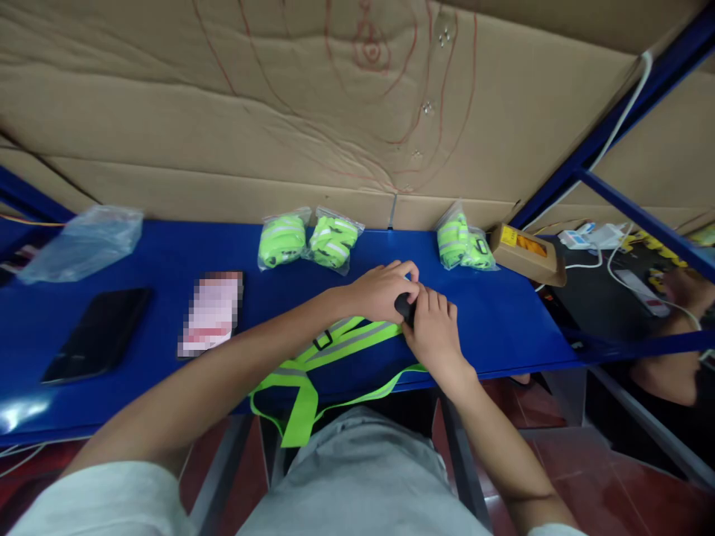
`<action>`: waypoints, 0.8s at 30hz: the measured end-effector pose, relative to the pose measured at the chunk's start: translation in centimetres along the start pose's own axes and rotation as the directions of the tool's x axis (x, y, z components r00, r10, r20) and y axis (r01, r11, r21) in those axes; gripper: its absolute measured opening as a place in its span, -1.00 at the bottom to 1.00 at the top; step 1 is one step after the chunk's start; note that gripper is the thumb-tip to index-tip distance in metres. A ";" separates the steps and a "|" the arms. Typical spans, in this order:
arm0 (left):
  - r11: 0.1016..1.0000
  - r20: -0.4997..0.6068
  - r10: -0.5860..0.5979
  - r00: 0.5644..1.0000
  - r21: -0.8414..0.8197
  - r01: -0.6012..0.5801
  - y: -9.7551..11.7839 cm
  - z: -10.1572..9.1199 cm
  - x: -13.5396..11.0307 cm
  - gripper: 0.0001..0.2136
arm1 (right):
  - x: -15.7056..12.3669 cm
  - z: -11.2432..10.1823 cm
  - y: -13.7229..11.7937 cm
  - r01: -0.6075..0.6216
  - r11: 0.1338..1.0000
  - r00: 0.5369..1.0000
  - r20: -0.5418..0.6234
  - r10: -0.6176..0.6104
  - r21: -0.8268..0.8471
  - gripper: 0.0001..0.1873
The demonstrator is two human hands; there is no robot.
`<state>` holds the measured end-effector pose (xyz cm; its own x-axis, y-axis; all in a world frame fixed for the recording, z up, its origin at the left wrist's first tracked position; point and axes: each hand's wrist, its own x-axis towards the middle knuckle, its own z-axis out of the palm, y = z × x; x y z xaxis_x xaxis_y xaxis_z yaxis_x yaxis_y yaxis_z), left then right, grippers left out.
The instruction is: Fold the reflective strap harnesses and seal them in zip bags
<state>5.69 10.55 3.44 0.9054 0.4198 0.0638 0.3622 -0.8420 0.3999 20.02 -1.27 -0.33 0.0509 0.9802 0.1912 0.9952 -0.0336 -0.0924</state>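
Note:
Both my hands meet over the middle of the blue table. My left hand is closed, its fingers curled around a small black rounded piece, whose kind I cannot make out. From the other side my right hand grips the same piece, fingers bent and pressed against it. A lime-green reflective strap with grey stripes runs from under my hands to the left. It carries a black slide buckle, and its loose end hangs over the table's front edge.
Bagged green straps stand at the back, with another pair to the right by a cardboard box. A phone, a black phone-like slab and a plastic bag lie left. Another person's arm shows far right.

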 end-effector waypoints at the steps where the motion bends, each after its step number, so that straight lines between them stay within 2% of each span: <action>1: 1.000 -0.032 -0.001 0.999 0.018 0.002 0.3 -0.3 -0.3 -0.78 | 0.1 -0.1 -0.3 0.011 1.000 0.999 -0.030 -0.012 -0.022 -0.34; 6: 0.994 -0.152 -0.038 0.988 0.099 0.053 1.7 -2.2 -2.6 -0.76 | 0.8 -1.4 -0.8 0.102 0.990 0.988 -0.110 -0.112 -0.095 -0.43; 10: 0.986 -0.108 -0.167 0.980 -0.006 0.167 3.3 -3.1 -4.7 -0.72 | 0.7 -3.2 -0.3 0.193 0.977 0.972 -0.120 -0.204 -0.095 -0.50; 12: 0.977 -0.086 -0.213 0.973 -0.012 0.213 4.2 -3.0 -5.6 -0.66 | 0.6 -4.1 0.1 0.241 0.970 0.965 -0.100 -0.243 -0.030 -0.44; 14: 0.978 -0.105 -0.207 0.973 0.015 0.210 4.8 -3.1 -6.4 -0.62 | 0.5 -5.0 0.7 0.274 0.960 0.959 -0.087 -0.269 0.062 -0.33; 17: 0.983 -0.260 -0.169 0.951 0.024 0.181 4.7 -4.4 -7.7 -0.59 | 0.7 -6.1 2.5 0.260 0.945 0.962 -0.140 -0.235 0.199 -0.27; 19: 0.982 -0.422 -0.166 0.891 0.008 0.186 4.1 -6.3 -8.9 -0.62 | 1.0 -6.8 4.7 0.225 0.914 0.961 -0.228 -0.153 0.336 -0.40; 20: 0.979 -0.501 -0.178 0.847 -0.005 0.203 3.7 -7.5 -9.6 -0.64 | 1.1 -7.1 6.1 0.208 0.880 0.956 -0.277 -0.092 0.427 -0.49; 22: 0.960 -0.638 -0.248 0.729 -0.062 0.272 2.7 -9.9 -11.4 -0.63 | 1.3 -7.5 9.3 0.154 0.784 0.936 -0.343 0.079 0.602 -0.59; 24: 0.925 -0.740 -0.350 0.575 -0.176 0.337 1.5 -11.8 -13.6 -0.58 | 1.3 -7.5 12.7 0.094 0.621 0.871 -0.366 0.327 0.778 -0.60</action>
<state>-8.68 7.57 13.99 0.2294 0.7867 0.5731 0.6015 -0.5775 0.5520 33.39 -1.94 6.09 0.4005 0.7716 0.4942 0.5576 0.2227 -0.7997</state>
